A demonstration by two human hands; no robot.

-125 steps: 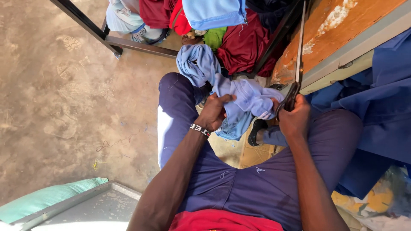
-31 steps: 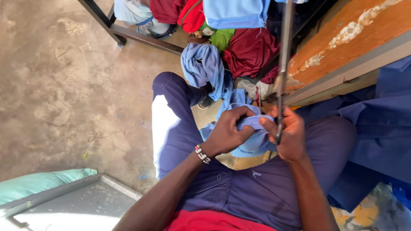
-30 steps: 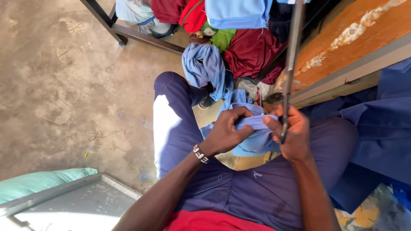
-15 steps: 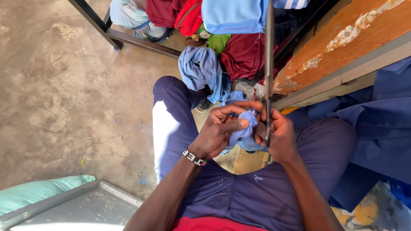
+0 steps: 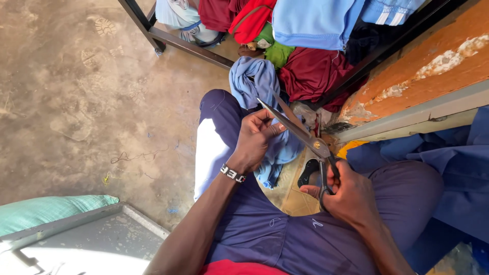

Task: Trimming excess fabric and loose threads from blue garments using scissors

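Head view: right hand (image 5: 351, 196) holds scissors (image 5: 298, 133), left hand (image 5: 253, 142) grips blue cloth (image 5: 282, 150)

Your landmark is the black metal frame (image 5: 168, 38), which stands on the concrete floor (image 5: 76, 102). Behind its low bar, clothes lie heaped on the floor: a pale garment (image 5: 178, 12) at its left end, red cloth (image 5: 239, 15) beside that, a green piece (image 5: 275, 51), and a maroon garment (image 5: 310, 76) toward its right. On your side of the frame the floor carries dusty shoe prints (image 5: 104, 25), loose threads (image 5: 137, 155) and, nearest you, a green sack (image 5: 46, 211) touching a grey slab (image 5: 97, 239).
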